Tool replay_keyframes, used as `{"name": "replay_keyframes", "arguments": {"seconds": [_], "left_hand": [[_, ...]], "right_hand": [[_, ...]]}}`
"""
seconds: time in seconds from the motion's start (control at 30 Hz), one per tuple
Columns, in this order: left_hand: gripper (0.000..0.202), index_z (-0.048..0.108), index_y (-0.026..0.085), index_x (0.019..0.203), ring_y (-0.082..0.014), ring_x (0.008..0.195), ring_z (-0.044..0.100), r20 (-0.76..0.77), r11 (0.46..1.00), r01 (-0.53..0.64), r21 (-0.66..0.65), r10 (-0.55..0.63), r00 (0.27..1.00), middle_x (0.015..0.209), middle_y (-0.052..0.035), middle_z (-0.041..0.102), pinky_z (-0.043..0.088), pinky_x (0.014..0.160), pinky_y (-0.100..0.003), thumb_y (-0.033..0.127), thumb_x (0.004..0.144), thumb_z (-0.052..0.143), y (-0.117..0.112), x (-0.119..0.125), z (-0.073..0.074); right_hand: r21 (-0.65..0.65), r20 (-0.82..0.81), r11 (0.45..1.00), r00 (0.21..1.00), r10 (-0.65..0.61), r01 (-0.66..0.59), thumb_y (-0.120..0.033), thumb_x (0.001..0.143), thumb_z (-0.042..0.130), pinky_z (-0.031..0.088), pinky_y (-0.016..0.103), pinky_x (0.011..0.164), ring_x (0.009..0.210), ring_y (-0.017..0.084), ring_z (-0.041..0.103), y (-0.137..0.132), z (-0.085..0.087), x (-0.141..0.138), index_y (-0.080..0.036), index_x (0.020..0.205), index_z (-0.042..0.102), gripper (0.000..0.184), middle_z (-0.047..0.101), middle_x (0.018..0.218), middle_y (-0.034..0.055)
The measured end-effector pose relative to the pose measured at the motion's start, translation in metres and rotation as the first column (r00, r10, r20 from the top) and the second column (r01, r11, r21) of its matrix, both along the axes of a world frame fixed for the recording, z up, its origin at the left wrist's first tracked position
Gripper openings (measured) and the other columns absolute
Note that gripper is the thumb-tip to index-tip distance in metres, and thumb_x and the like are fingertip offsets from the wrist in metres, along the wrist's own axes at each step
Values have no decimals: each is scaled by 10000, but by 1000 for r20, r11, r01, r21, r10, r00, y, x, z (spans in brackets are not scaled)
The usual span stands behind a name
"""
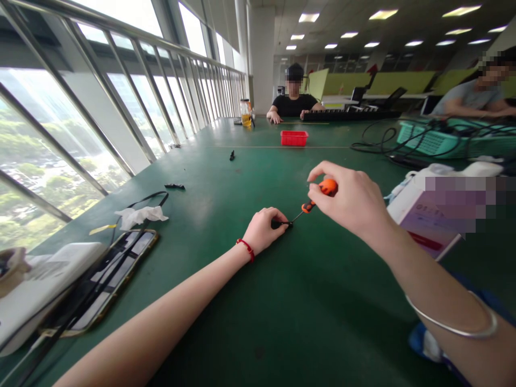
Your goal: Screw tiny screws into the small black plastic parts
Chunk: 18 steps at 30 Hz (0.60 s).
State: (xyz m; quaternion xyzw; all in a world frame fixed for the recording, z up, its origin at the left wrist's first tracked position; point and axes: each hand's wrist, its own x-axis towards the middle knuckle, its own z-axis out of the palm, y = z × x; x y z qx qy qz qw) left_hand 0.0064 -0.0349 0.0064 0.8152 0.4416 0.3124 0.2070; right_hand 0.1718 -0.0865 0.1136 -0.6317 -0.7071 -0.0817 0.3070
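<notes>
My left hand [264, 230] is closed around a small black part [278, 223] and keeps it low on the green table [250, 301]. Its exact kind is hidden by the fingers. In my right hand [350, 199] is a screwdriver [308, 206] with an orange and black handle, its rounded end between thumb and fingers. The thin metal shaft slants down to the left, and its tip meets the right end of the black part. Whether the tip sits in a screw is too small to tell.
Left lie a phone [133, 252], crumpled tissue [141, 216] and cables. Small black pieces [174, 186] rest farther up. A red tray [294, 138] stands ahead, near a jar [245, 114]. Right are a white-purple box [431, 215] and a teal basket [427, 141]. Two people sit beyond.
</notes>
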Motion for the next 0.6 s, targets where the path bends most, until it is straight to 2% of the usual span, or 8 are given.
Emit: {"name": "replay_keyframes", "arguments": {"seconds": [0.07,0.2,0.23,0.3,0.37,0.5,0.53,0.6], "left_hand": [[58,639,175,768,-165,799,596,1,1000,3,-4,-3,1000,811,-16,668,473,757,-296,203,729,607,0,0,0],[59,637,176,766,-166,798,598,4,1000,5,-8,-5,1000,814,-19,671,476,755,-296,214,728,611,0,0,0],[59,637,176,766,-166,798,598,4,1000,4,-6,-4,1000,816,-19,671,476,754,-295,214,729,611,0,0,0],[60,637,177,770,-165,802,597,1,1000,8,-2,-8,1000,817,-18,670,475,752,-293,213,732,609,0,0,0],[58,638,176,770,-164,802,597,-1,1000,11,2,-11,1000,814,-16,668,474,752,-293,209,733,608,1,0,0],[55,637,174,767,-163,797,595,1,1000,13,9,-13,1000,809,-15,667,471,754,-291,204,731,608,0,0,0],[56,637,173,767,-163,798,595,3,1000,13,7,-13,1000,810,-16,667,470,755,-291,203,731,608,1,0,0],[55,636,170,766,-161,796,595,13,1000,12,-4,-12,1000,813,-17,666,469,755,-290,201,730,609,1,-1,0]], "right_hand": [[-11,-30,1000,999,17,-18,-369,723,543,238,248,491,510,153,472,1,0,1,-251,864,591,190,571,575,-22],[-8,-24,1000,1000,8,-9,-459,777,489,222,265,491,497,165,461,2,-2,2,-234,630,574,281,525,502,6],[1,-30,1000,999,19,-19,-442,775,495,223,264,492,497,164,461,2,-2,1,-236,642,579,259,526,504,5],[16,-58,998,997,54,-53,-379,729,551,231,255,495,500,154,462,2,-2,1,-245,779,594,149,554,549,-10],[6,-82,997,993,80,-79,-352,682,591,239,246,495,501,143,462,1,-2,1,-248,876,573,220,577,594,-22],[-16,-84,999,996,30,-31,-437,750,512,244,249,492,513,152,468,1,-4,-1,-236,669,554,221,542,546,-10],[-10,-84,1000,996,23,-24,-426,757,500,246,249,492,514,153,467,1,-4,-1,-235,655,550,222,532,536,-9],[0,-93,999,994,48,-48,-364,722,532,252,243,492,509,147,465,2,-6,-2,-240,754,564,131,537,550,-21]]}}
